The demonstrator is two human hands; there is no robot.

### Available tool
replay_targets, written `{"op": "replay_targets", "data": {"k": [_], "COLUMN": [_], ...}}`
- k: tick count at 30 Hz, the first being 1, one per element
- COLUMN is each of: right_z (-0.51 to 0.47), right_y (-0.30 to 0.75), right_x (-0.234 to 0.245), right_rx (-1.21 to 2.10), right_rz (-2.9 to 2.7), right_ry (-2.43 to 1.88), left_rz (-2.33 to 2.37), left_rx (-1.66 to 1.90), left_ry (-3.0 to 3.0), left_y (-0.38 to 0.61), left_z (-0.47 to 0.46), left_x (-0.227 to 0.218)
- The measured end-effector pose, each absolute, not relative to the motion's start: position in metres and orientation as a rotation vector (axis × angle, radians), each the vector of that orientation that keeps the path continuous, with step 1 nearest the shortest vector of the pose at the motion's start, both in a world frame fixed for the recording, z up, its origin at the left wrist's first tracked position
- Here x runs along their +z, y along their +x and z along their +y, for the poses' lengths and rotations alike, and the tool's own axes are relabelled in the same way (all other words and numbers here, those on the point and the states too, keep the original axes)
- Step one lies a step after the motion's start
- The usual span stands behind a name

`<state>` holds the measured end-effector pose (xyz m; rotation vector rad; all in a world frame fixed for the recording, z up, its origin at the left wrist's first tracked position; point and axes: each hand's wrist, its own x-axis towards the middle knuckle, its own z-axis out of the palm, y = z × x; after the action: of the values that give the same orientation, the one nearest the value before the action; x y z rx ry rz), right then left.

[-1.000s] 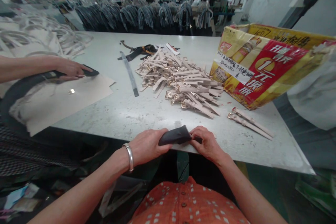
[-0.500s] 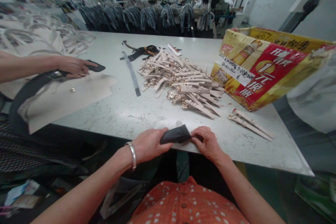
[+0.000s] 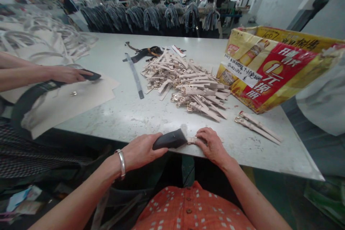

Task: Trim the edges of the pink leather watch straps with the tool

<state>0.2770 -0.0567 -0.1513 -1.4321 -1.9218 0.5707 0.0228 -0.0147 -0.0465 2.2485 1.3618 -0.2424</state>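
My left hand [image 3: 141, 152], with a silver bangle [image 3: 122, 164] on its wrist, is shut on a dark grey hand-sized block [image 3: 169, 139] at the table's near edge. A pale pink belt strap [image 3: 192, 140] runs from under that block into my right hand [image 3: 212, 146], whose fingers hold it down on the table. A co-worker's hand [image 3: 67, 74] at the left grips a similar dark block [image 3: 93, 76] above a black belt [image 3: 35, 95]. That belt lies across a pale board [image 3: 78, 104].
The white table [image 3: 129, 115] holds a heap of pale belts with gold buckles [image 3: 185, 86], a steel ruler [image 3: 134, 75], black straps [image 3: 142, 53] and several loose belts [image 3: 256, 127]. A printed cardboard box [image 3: 269, 68] stands at right. Hanging strap bundles [image 3: 151, 18] line the back.
My left hand and its block have slid left, away from my right hand, baring a length of pale strap between them. The co-worker's hand has shifted slightly left.
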Motion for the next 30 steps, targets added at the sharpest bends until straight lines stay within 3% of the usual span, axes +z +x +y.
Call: {"op": "replay_targets", "data": {"k": [8, 19, 30], "right_z": [-0.054, -0.080, -0.085], "right_y": [0.275, 0.271, 0.274], "right_x": [-0.149, -0.145, -0.151], "right_rx": [0.575, 0.314, 0.481], "right_rz": [-1.899, -2.017, -1.993], "right_ry": [-1.434, -1.332, -1.260], "left_rz": [1.287, 1.347, 1.301], "left_rx": [-0.116, -0.178, -0.300], "left_ry": [2.283, 2.198, 2.185], "left_y": [0.054, 0.022, 0.028], "left_z": [-0.011, -0.030, -0.043], "left_x": [-0.053, -0.037, -0.046]}}
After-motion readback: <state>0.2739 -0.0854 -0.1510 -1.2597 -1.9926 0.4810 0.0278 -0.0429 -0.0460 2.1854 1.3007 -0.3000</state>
